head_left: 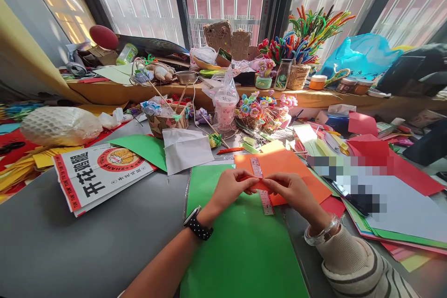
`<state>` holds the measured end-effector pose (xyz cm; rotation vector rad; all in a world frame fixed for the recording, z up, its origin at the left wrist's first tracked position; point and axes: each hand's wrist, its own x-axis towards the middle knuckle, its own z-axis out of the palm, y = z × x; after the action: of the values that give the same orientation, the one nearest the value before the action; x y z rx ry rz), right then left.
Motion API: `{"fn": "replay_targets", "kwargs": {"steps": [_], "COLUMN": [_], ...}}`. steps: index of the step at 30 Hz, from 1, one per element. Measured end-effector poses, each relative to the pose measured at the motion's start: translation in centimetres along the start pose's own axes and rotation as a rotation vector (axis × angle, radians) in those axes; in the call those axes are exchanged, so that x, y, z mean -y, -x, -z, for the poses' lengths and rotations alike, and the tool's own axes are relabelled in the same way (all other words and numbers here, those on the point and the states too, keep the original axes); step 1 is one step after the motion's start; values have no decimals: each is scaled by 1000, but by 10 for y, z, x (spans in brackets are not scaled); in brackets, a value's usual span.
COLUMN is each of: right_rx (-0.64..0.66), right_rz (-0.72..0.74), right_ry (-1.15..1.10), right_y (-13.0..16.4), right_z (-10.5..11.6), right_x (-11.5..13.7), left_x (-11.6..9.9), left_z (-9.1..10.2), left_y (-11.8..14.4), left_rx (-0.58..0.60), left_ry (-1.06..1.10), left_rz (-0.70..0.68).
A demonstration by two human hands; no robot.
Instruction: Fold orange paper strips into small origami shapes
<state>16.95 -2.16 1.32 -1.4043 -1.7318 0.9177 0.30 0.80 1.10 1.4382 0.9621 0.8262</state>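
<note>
My left hand (233, 187) and my right hand (296, 192) meet fingertip to fingertip, both closed in a pinch. Between them is a small piece of orange paper (259, 186), mostly hidden by the fingers. Beneath the hands lies a pink patterned ruler (267, 204), its far end resting on larger orange paper sheets (289, 167). Under all this is a green sheet (240, 251), flat on the grey table. A dark polka-dot watch strap circles my left wrist, and a clear bangle is on the right one.
A printed paper bag (101, 179) lies left, beside folded white paper (187, 151). Behind stand a lidded pink cup (225, 111), a basket (171, 123) and colourful craft flowers (261, 111). Stacked paper sheets (401, 205) with a phone on top are at right. Pipe cleaners (314, 32) fill the sill.
</note>
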Motion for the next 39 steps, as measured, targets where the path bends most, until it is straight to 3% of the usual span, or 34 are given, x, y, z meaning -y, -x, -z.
{"fn": "replay_targets", "kwargs": {"steps": [10, 24, 28, 32, 39], "right_rx": [-111, -149, -60, -77, -45], "right_rz": [10, 17, 20, 51, 63], "right_ry": [13, -142, -182, -206, -227], "right_y": [0, 0, 1, 1, 2], "right_z": [18, 7, 1, -5, -6], "right_x": [-2, -4, -1, -2, -3], "left_x": [-1, 3, 3, 1, -1], "left_z": [3, 2, 2, 1, 1], "left_y": [-3, -5, -4, -2, -1], "left_rx": [-89, -100, -27, 66, 73], "left_ry": [80, 102, 89, 135, 179], "left_rz": [24, 1, 5, 77, 134]}}
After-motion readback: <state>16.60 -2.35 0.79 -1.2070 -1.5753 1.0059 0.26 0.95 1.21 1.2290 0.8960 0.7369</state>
